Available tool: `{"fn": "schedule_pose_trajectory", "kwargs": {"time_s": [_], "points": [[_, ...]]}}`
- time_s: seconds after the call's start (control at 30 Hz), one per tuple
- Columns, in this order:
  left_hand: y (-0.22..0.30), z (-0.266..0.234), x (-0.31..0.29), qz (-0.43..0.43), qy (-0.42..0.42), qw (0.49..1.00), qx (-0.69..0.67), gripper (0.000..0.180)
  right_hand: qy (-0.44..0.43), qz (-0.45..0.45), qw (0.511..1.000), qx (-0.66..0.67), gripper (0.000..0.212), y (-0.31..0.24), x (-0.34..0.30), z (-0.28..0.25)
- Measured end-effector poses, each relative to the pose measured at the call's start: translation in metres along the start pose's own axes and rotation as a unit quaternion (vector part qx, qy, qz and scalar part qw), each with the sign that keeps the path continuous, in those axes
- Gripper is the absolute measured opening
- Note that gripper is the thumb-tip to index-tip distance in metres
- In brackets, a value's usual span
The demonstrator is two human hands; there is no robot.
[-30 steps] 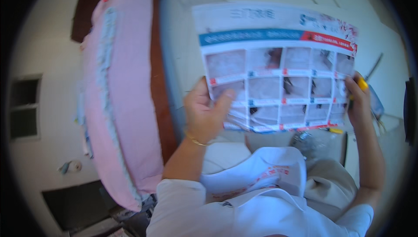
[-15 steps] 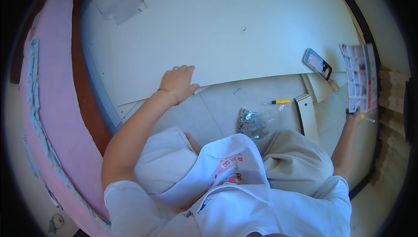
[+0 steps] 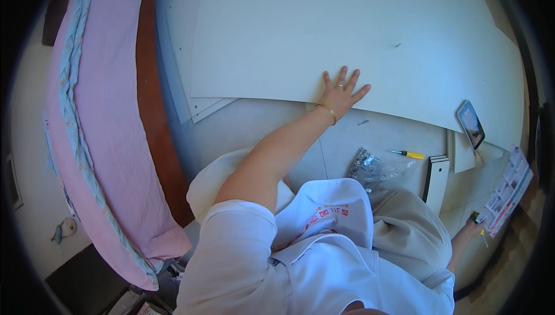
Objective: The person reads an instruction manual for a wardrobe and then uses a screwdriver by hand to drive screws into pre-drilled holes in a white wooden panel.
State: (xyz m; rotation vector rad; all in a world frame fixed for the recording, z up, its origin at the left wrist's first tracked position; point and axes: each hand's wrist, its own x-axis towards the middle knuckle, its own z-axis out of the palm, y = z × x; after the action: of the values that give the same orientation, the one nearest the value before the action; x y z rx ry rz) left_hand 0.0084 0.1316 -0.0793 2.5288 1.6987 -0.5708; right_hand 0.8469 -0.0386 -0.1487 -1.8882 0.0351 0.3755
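My left hand (image 3: 341, 94) lies open on the large white board (image 3: 324, 37), fingers spread over its near edge. At the far right, my right hand (image 3: 467, 233) is closed round a printed leaflet (image 3: 509, 190). A small green-and-yellow tool (image 3: 477, 219) shows in the same hand; its kind is hard to make out. Between my legs and the board, a clear plastic bag of metal hardware (image 3: 370, 167) lies on the floor. A yellow-handled screwdriver (image 3: 409, 154) is just beyond it. One small screw-like piece (image 3: 363, 122) lies near my left hand.
A phone (image 3: 471, 124) rests on the board's right part. Narrow white panels (image 3: 436, 183) lie on the floor to the right, below the board. Along the left runs a bed with a pink cover (image 3: 113, 83) and brown side (image 3: 159, 124). A small metal piece (image 3: 398, 45) sits on the board.
The view has shifted, so the scene sits further right. My left hand has moved right along the board's edge and spread its fingers. The leaflet in my right hand is lower and tilted.
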Motion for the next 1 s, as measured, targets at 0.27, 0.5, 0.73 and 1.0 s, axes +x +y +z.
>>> {"fn": "schedule_pose_trajectory", "kwargs": {"time_s": [0.27,0.5,0.73,1.0], "points": [[0.018,0.028,0.011,-0.042,0.025,0.999,-0.019,0.063,-0.175,0.164,0.961,0.139,0.024,-0.041,-0.030,0.190],[0.041,0.029,-0.017,0.068,0.109,0.986,-0.104,0.052,-0.117,0.019,0.992,0.036,0.026,-0.077,-0.181,0.235],[0.107,0.055,-0.018,-0.100,0.022,0.955,-0.280,0.024,-0.417,-0.356,0.811,-0.202,0.019,-0.046,-0.341,0.195],[0.078,-0.016,0.002,-0.020,-0.189,0.952,-0.240,0.021,-0.674,-0.518,0.373,-0.372,0.035,0.024,-0.458,0.169]]}}
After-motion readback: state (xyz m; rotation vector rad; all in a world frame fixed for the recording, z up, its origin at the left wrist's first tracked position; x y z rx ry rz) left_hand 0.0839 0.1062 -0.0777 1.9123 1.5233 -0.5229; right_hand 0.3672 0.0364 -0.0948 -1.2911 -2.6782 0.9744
